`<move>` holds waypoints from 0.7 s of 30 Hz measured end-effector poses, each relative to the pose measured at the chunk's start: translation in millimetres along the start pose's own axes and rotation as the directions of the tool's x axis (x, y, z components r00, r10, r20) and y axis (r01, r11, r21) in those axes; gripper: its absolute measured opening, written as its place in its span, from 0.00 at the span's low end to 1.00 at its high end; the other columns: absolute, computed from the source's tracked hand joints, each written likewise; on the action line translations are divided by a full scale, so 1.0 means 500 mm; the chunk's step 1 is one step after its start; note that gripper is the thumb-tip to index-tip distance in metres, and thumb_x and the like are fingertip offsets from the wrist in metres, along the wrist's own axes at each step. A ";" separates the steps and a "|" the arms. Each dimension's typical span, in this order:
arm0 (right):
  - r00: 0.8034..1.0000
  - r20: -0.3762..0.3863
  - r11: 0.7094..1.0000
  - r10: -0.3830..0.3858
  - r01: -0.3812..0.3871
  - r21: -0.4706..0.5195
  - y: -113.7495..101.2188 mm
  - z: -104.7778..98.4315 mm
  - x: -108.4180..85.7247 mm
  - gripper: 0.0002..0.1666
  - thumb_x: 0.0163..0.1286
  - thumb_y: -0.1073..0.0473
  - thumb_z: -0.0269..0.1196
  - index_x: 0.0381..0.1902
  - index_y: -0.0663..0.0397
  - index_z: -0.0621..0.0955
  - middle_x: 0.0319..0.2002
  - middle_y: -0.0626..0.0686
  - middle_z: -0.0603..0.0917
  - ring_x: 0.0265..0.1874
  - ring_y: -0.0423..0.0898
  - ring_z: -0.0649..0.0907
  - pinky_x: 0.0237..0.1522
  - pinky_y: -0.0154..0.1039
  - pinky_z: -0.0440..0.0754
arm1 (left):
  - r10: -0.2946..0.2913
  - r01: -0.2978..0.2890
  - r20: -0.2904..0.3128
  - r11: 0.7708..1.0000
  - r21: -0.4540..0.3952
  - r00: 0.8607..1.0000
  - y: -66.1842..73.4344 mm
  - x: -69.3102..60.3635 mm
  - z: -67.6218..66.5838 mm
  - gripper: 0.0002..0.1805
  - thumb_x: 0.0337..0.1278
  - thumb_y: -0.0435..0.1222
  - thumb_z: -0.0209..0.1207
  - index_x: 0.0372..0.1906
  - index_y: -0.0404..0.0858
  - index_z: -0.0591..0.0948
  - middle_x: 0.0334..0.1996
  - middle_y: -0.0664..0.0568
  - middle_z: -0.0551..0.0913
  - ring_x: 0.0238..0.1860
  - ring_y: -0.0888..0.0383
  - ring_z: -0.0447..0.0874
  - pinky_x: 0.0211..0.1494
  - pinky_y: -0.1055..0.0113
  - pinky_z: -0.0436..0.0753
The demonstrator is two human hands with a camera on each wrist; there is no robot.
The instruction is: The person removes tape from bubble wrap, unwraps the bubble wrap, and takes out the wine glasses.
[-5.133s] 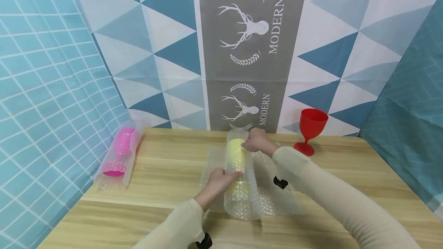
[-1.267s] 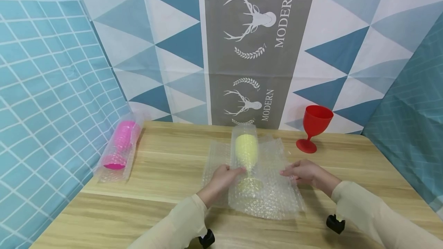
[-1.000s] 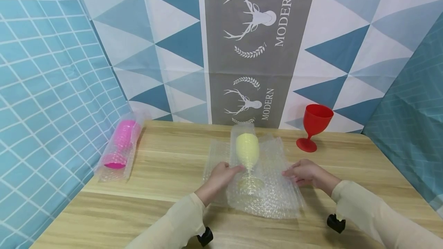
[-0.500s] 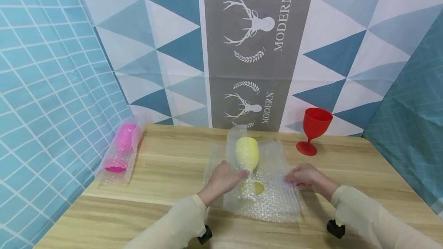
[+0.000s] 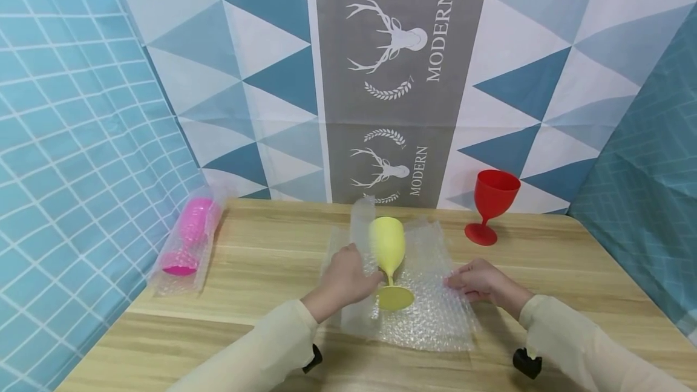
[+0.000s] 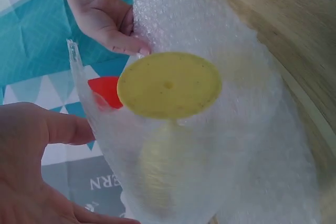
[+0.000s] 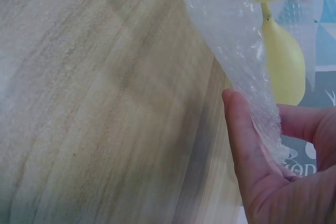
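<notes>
Below centre in the head view, the yellow goblet [image 5: 388, 245] lies bowl up-frame on bubble wrap [image 5: 435, 313], just right of the closer left hand [image 5: 344, 280]. Left wrist: thumb and fingers spread; hold unclear. Right wrist: right hand [image 7: 296, 198] pinches the wrap's edge.

"MODERN" [image 5: 439, 35] twice in white capitals, sideways on the grey backdrop panel [image 5: 403, 107], partly legible in both wrist views
</notes>
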State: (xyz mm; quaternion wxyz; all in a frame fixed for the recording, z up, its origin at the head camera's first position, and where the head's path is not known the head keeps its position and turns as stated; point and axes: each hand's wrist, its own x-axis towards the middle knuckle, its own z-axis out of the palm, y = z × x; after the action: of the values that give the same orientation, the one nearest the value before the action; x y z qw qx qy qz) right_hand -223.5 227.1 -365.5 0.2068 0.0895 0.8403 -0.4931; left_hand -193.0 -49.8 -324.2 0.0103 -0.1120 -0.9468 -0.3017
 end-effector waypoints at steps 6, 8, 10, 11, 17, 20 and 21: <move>1.000 0.005 1.000 0.004 -0.004 -0.003 0.003 -0.001 0.002 0.17 0.63 0.58 0.66 0.43 0.67 0.82 0.22 0.45 0.80 0.22 0.38 0.78 0.26 0.29 0.81 | -0.026 0.026 0.016 0.999 0.022 1.000 -0.042 -0.004 -0.031 0.38 0.45 0.37 0.64 0.58 0.14 0.67 0.62 0.23 0.69 0.58 0.34 0.75 0.60 0.48 0.79; 1.000 0.006 1.000 -0.001 0.001 -0.007 0.004 -0.001 0.002 0.17 0.63 0.58 0.66 0.44 0.67 0.81 0.23 0.46 0.79 0.23 0.38 0.78 0.26 0.29 0.81 | -0.065 0.065 0.031 0.998 0.003 0.997 -0.059 -0.006 -0.047 0.37 0.44 0.35 0.63 0.58 0.15 0.68 0.61 0.23 0.70 0.52 0.39 0.78 0.53 0.51 0.82; 1.000 0.004 1.000 -0.004 0.004 -0.010 0.004 -0.002 0.003 0.18 0.63 0.57 0.66 0.44 0.68 0.81 0.23 0.46 0.79 0.23 0.38 0.77 0.26 0.29 0.81 | -0.116 0.118 0.053 0.993 -0.024 0.992 -0.075 -0.008 -0.061 0.37 0.45 0.34 0.62 0.60 0.16 0.66 0.61 0.24 0.70 0.42 0.44 0.78 0.42 0.56 0.83; 1.000 0.004 1.000 -0.006 0.006 -0.010 0.005 -0.002 0.003 0.18 0.63 0.58 0.66 0.43 0.68 0.81 0.23 0.46 0.78 0.23 0.38 0.77 0.26 0.29 0.81 | -0.137 0.139 0.059 0.990 -0.038 0.989 -0.082 -0.010 -0.067 0.40 0.46 0.34 0.61 0.64 0.17 0.62 0.59 0.24 0.72 0.37 0.46 0.78 0.37 0.58 0.82; 1.000 0.012 1.000 -0.010 0.010 0.000 0.005 -0.001 0.002 0.18 0.63 0.58 0.66 0.44 0.69 0.80 0.24 0.46 0.77 0.23 0.38 0.77 0.26 0.29 0.81 | -0.149 0.151 0.052 0.988 -0.027 0.987 -0.133 -0.020 -0.088 0.36 0.51 0.34 0.56 0.64 0.17 0.63 0.59 0.24 0.72 0.38 0.47 0.78 0.44 0.55 0.82; 1.000 0.012 1.000 -0.004 0.004 -0.005 0.006 0.000 0.003 0.21 0.64 0.57 0.65 0.47 0.70 0.79 0.26 0.47 0.78 0.25 0.39 0.77 0.28 0.30 0.81 | -0.137 0.140 0.048 0.989 -0.052 0.989 -0.156 -0.023 -0.088 0.33 0.53 0.34 0.56 0.61 0.17 0.66 0.58 0.24 0.73 0.46 0.42 0.80 0.52 0.50 0.82; 1.000 0.010 1.000 0.000 0.000 -0.009 0.006 0.000 0.004 0.21 0.64 0.57 0.65 0.47 0.70 0.79 0.26 0.47 0.78 0.25 0.39 0.77 0.28 0.30 0.81 | -0.143 0.146 0.055 0.987 -0.069 0.988 -0.163 -0.023 -0.088 0.31 0.54 0.35 0.57 0.60 0.17 0.68 0.57 0.25 0.75 0.47 0.40 0.81 0.51 0.50 0.83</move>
State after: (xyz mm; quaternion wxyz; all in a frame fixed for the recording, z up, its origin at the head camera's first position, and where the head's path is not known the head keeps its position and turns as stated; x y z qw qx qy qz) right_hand -224.0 228.4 -368.8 0.2117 0.0861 0.8414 -0.4897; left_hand -201.9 -142.0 -335.8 -0.0392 -0.0509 -0.9408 -0.3329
